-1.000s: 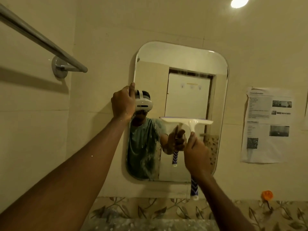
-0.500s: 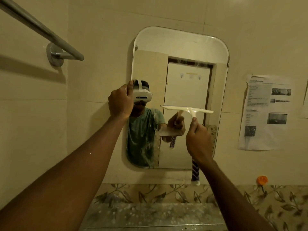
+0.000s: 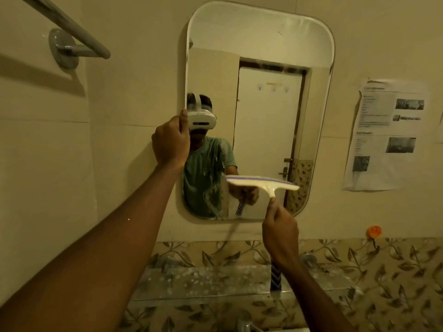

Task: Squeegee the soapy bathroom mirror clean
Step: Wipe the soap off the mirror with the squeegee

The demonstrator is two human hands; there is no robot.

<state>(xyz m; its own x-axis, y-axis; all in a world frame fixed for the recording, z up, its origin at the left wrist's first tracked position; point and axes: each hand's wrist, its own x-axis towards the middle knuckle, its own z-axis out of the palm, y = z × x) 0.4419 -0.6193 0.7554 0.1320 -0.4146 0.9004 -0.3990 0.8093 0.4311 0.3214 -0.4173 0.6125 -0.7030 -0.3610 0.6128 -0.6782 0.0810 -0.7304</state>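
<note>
A rounded rectangular mirror [image 3: 271,44] hangs on the cream tiled wall. My left hand [image 3: 170,138] grips its left edge at mid height. My right hand [image 3: 280,232] holds the handle of a white squeegee [image 3: 261,182], whose blade lies roughly level against the lower right part of the glass. The blue-striped end of the handle sticks out below my wrist. Soapy streaks remain on the lower left of the glass, over the reflected green shirt.
A metal towel bar [image 3: 72,27] juts from the left wall at the upper left. A printed paper sheet [image 3: 388,135] is stuck to the wall right of the mirror. Below are a glass shelf [image 3: 206,281], leaf-pattern tiles, an orange hook [image 3: 374,231] and a tap [image 3: 245,325].
The squeegee has moved down the mirror from mid height to near the bottom. My view has tilted down, so the mirror sits higher in frame. My left hand stays on the edge.
</note>
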